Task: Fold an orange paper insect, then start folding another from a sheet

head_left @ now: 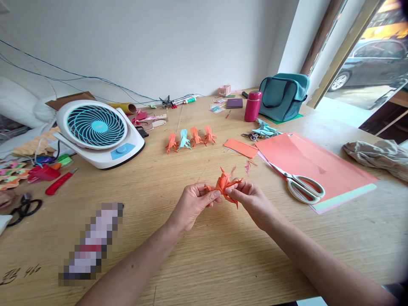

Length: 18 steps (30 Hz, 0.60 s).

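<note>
An orange folded-paper figure (224,182) with several thin pointed limbs is held up between both hands, above the wooden table (204,255). My left hand (194,202) pinches its left side between thumb and fingers. On the opposite side, my right hand (251,197) grips the same figure, thumb pressed on its front. Beyond the hands stands a row of finished-looking paper figures, including an orange one (172,143) and a light blue one (184,139). Thin paper scraps (247,166) lie just behind my right hand.
White-handled scissors (306,189) rest on orange paper sheets (318,165) at right. Smaller orange paper (240,148) lies nearby. A fan (98,131), red cutter (60,183) and black scissors (25,208) are at left. A magenta bottle (253,106) and teal bag (283,97) stand behind.
</note>
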{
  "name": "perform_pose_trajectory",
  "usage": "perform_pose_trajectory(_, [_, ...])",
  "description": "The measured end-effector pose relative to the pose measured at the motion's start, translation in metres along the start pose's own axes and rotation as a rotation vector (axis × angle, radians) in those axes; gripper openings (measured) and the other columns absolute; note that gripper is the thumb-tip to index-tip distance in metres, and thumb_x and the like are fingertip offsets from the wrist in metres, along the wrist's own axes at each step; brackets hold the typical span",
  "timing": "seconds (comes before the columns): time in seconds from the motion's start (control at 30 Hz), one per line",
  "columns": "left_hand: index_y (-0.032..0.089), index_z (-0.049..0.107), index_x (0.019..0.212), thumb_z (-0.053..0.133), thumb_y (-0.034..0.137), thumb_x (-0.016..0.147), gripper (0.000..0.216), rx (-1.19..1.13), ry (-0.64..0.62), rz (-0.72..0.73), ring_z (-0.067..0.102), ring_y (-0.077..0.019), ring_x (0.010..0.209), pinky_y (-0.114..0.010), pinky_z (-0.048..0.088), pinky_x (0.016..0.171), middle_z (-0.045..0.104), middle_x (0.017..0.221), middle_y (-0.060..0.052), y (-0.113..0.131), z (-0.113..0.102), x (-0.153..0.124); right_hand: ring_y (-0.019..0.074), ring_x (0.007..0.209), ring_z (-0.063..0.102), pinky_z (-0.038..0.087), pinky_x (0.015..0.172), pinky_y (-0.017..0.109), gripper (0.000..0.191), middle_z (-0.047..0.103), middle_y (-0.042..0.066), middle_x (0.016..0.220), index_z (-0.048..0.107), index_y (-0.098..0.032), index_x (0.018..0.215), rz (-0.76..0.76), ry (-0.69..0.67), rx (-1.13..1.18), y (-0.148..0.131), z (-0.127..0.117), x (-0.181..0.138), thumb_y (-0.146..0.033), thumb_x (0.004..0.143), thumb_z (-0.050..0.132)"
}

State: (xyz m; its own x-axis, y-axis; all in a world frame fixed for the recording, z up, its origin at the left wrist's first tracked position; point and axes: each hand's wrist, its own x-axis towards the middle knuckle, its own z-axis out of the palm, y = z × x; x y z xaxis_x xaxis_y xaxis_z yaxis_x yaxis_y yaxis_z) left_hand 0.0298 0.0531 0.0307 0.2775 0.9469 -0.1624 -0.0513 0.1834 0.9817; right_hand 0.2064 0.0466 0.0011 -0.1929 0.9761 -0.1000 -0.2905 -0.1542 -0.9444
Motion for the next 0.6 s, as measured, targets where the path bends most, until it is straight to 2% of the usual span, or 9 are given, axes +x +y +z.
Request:
perform_pose_trajectory(0.2, [0.015, 0.068, 0.072, 0.084, 0.042, 0.068, 0.032, -0.018, 0.073, 0.038, 0.048, -0.0074, 0.053, -0.022, 0.038, 0.054, 0.066, 0.062, 0.000, 0.0026, 0.0023, -0.0013, 0.0129, 0.067, 0.045, 0.035, 0.066, 0.028, 0.042, 0.056, -0.001, 0.068, 0.063, -0.019, 0.069, -0.001, -0.167, -0.097, -0.0040, -0.0011, -0.0030, -0.059, 0.079, 0.073])
perform_pose_trajectory(0.37, [0.016, 0.065, 0.070, 0.081, 0.042, 0.070, 0.030, 0.042, 0.094, 0.077, 0.047, -0.0082, 0.053, -0.021, 0.038, 0.051, 0.059, 0.059, 0.003, 0.0013, 0.0005, 0.0001, 0.0148, 0.071, 0.047, 0.038, 0.070, 0.030, 0.045, 0.057, 0.000, 0.073, 0.065, -0.019, 0.076, -0.012, -0.188, -0.164, -0.0080, -0.0022, -0.0048, -0.063, 0.086, 0.063])
perform_pose_trajectory(0.53, [0.017, 0.064, 0.066, 0.080, 0.040, 0.072, 0.028, 0.121, 0.081, 0.124, 0.044, -0.0085, 0.055, -0.021, 0.039, 0.050, 0.053, 0.060, 0.004, 0.0001, -0.0007, -0.0003, 0.0146, 0.072, 0.052, 0.040, 0.068, 0.029, 0.036, 0.063, -0.001, 0.078, 0.068, -0.021, 0.081, -0.014, -0.153, -0.186, -0.0097, -0.0028, -0.0035, -0.053, 0.072, 0.081])
perform_pose_trajectory(0.6, [0.016, 0.065, 0.065, 0.080, 0.041, 0.071, 0.029, 0.139, 0.066, 0.122, 0.043, -0.0085, 0.056, -0.020, 0.039, 0.050, 0.052, 0.062, 0.003, 0.0006, -0.0009, -0.0006, 0.0142, 0.070, 0.052, 0.040, 0.067, 0.029, 0.036, 0.063, 0.000, 0.075, 0.069, -0.021, 0.078, -0.019, -0.144, -0.173, -0.0089, -0.0023, -0.0026, -0.053, 0.071, 0.082])
